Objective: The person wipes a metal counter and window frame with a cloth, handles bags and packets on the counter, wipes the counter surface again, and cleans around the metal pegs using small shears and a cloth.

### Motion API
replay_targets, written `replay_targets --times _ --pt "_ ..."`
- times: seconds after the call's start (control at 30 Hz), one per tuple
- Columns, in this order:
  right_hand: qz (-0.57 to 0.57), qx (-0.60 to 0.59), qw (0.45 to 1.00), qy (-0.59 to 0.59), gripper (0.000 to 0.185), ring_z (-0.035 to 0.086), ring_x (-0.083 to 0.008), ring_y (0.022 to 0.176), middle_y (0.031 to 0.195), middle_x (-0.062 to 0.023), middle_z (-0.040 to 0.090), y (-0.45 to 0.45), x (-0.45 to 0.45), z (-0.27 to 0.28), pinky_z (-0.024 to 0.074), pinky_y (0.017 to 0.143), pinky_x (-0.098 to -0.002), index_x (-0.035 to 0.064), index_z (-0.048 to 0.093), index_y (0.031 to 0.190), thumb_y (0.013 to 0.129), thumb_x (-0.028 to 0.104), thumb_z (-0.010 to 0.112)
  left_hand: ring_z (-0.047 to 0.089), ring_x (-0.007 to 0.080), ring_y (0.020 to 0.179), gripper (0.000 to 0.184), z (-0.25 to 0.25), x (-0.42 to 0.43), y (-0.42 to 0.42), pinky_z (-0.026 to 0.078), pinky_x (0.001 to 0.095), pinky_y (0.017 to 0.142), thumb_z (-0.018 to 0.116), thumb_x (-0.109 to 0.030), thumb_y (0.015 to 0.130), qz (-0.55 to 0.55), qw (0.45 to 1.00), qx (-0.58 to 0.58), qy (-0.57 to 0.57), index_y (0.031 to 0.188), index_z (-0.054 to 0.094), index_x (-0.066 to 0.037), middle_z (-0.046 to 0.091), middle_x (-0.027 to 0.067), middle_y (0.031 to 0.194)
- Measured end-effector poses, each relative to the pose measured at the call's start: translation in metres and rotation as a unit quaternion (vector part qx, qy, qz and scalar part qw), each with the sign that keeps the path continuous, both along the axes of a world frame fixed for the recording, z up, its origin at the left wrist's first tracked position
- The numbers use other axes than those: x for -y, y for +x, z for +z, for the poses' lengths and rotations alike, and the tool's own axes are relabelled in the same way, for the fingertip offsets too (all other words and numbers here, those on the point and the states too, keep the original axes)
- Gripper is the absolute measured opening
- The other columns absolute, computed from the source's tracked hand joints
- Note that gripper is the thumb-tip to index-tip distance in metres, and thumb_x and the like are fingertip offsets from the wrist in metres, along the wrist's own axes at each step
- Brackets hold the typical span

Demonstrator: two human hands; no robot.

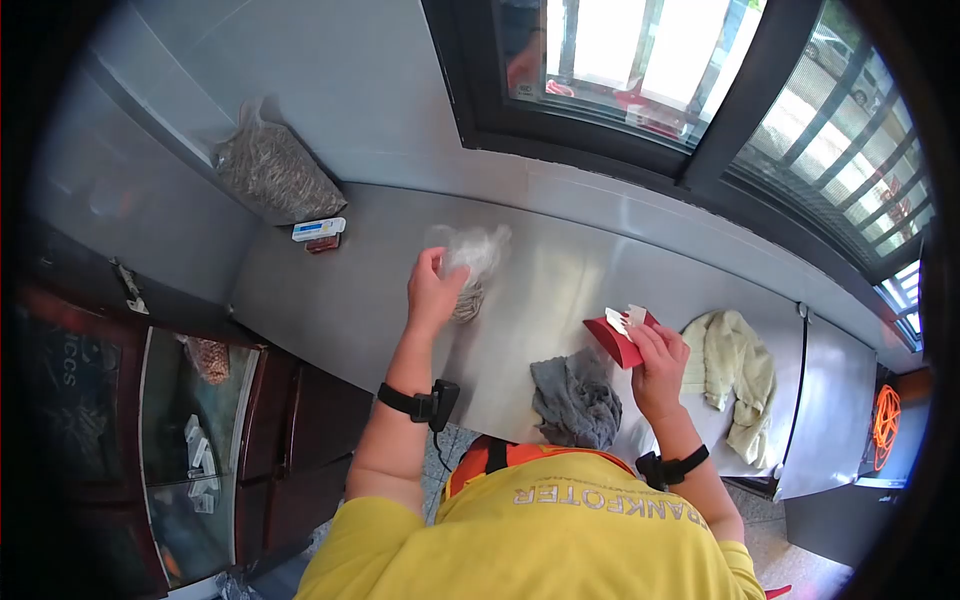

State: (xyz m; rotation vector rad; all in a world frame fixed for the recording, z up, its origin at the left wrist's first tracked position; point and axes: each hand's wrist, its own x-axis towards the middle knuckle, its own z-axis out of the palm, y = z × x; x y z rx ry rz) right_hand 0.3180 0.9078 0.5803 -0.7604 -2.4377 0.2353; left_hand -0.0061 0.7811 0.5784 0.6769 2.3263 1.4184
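Nearest us is our yellow shirt (580,510), with both arms reaching out over the metal counter (380,260). A crumpled grey cloth (578,402) sits at the near edge, kinda between our arms, and a pale cloth (735,370) lies over on the right. Our right hand (660,362) is bent at the wrist, angled up and left, pinching a red packet (622,350) with white bits on it just above the counter. Our left hand (436,295) is a bit farther out, forearm pretty straight, fingers curled and thumb out at a clear plastic bag (478,252). It's blurry there, so we can't tell if they're actually pinching it. Some brownish strands (467,303) show right below. Far left, there's a small blue-and-white box (318,229) by a big stuffed bag (275,170) against the wall.
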Motion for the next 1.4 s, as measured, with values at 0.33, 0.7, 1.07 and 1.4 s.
replay_targets --times 0.33,0.7,1.07,1.4 --pt "-0.009 -0.082 0.997 -0.012 0.041 0.052 -0.0284 0.087 0.102 -0.0059 0.061 -0.008 0.028 0.017 0.0448 0.079 -0.0369 0.0148 0.068 0.109 0.069 0.004 0.067 0.028 0.0392 0.130 0.058 0.029 0.011 0.097 0.015 0.0624 0.108 0.056 -0.002 0.070 -0.125 0.912 -0.382 -0.087 0.127 0.047 -0.007 0.037 0.0175 0.129" --pt "0.016 -0.086 0.996 -0.018 0.045 0.050 -0.0256 0.089 0.105 -0.0022 0.059 -0.002 0.043 0.026 0.0436 0.082 -0.0355 0.0161 0.066 0.112 0.068 0.004 0.067 0.048 0.0204 0.120 0.045 0.030 0.000 0.141 0.038 0.0334 0.102 0.064 -0.007 0.084 -0.362 0.876 0.305 0.087 0.126 0.050 -0.003 0.053 0.0094 0.125" --pt "0.150 -0.076 0.980 -0.103 0.030 0.050 -0.0341 0.102 0.110 -0.0123 0.055 0.006 0.055 0.033 0.0448 0.087 -0.0405 -0.0010 0.063 0.100 0.071 0.003 0.069 0.053 0.0164 0.114 0.039 0.002 -0.013 0.155 0.044 0.0358 0.096 0.059 -0.022 0.093 -0.328 0.667 0.614 0.266 0.127 0.049 -0.009 0.057 0.0029 0.121" --pt "0.052 -0.211 0.942 -0.255 0.030 0.051 -0.0213 0.087 0.094 -0.0079 0.054 0.005 0.055 0.039 0.0434 0.075 -0.0300 0.0081 0.067 0.105 0.077 0.001 0.069 0.057 0.0200 0.111 0.038 -0.010 -0.012 0.149 0.044 0.0399 0.098 0.053 -0.025 0.096 -0.272 0.637 0.661 0.288 0.130 0.047 -0.009 0.059 0.0062 0.121"
